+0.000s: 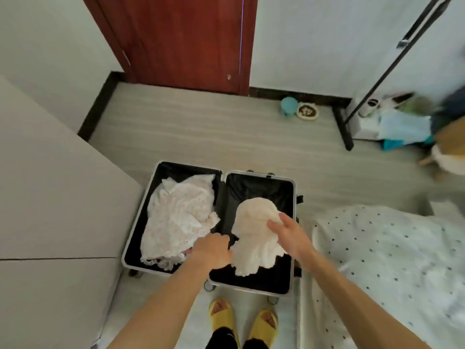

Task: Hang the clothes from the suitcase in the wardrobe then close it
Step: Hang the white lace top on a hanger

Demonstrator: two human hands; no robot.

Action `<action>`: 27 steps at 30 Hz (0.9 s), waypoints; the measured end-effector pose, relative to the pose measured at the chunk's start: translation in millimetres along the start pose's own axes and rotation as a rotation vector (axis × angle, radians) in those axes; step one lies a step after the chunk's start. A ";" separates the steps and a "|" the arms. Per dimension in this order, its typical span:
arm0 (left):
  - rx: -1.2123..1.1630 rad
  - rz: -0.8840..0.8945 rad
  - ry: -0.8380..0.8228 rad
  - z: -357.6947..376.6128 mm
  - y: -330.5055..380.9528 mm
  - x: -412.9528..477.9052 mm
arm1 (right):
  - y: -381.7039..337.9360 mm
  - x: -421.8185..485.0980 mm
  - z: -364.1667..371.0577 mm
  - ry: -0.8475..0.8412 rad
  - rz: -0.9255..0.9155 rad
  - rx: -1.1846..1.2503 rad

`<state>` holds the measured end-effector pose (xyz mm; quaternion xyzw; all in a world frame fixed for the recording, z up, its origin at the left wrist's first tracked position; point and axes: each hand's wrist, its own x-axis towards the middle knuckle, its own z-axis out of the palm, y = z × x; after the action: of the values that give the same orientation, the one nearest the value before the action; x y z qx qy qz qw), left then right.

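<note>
The open suitcase point(254, 187) lies on the floor just beyond the person's yellow slippers point(221, 317). A floral garment point(178, 217) fills its left half. A cream lace garment point(254, 230) sits in the right half, and the right hand point(289, 234) grips its right edge. The left hand point(212, 250) is curled between the two garments; whether it holds cloth, I cannot tell.

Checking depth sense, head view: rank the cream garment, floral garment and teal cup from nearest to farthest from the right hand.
1. Cream garment: at the right hand, right half of suitcase.
2. Floral garment, left half.
3. Teal cup, by far wall.
</note>
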<state>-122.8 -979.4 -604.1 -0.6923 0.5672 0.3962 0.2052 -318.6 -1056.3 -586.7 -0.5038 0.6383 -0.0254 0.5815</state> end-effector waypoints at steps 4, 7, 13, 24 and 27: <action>-0.086 0.029 0.165 -71.2 24.4 -90.1 | -71.4 -93.3 -43.8 -0.013 -0.170 -0.061; -0.262 0.114 0.254 -91.7 41.2 -169.0 | -110.3 -179.9 -59.8 -0.033 -0.285 -0.044; -0.479 0.296 0.454 -46.0 71.5 -307.5 | -108.5 -296.9 -43.8 -0.264 -0.453 0.052; -1.283 0.031 0.774 116.4 46.3 -480.1 | -46.1 -411.7 27.4 -0.576 -0.721 -0.292; -1.421 0.000 0.679 155.4 33.9 -528.3 | -15.4 -425.1 58.5 -0.656 -0.747 -0.483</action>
<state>-226.6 -545.7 -279.3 -0.7407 0.2095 0.4306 -0.4713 -342.4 -745.5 -291.4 -0.7967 0.1892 0.0754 0.5690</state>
